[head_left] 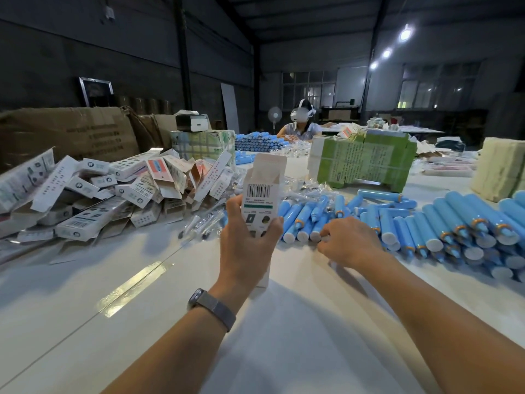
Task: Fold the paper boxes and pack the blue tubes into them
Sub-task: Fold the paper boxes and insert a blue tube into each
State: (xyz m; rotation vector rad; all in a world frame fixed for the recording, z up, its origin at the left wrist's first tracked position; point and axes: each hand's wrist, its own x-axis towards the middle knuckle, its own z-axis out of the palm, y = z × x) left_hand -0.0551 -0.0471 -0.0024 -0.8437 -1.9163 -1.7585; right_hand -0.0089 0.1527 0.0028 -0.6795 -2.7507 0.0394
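My left hand (247, 242) grips a white paper box (261, 191) upright above the table, its top flaps standing open and a barcode facing me. My right hand (348, 240) reaches to the near edge of a pile of blue tubes (306, 217), fingers curled at the white caps; whether it holds a tube I cannot tell. More blue tubes (466, 228) with orange collars lie stacked at the right.
A heap of folded white boxes (113, 191) covers the left of the white table (142, 322). Clear wrapped applicators (203, 223) lie beside it. Green bundles of flat boxes (360, 163) stand behind. A person (301, 123) with a headset sits at the far end.
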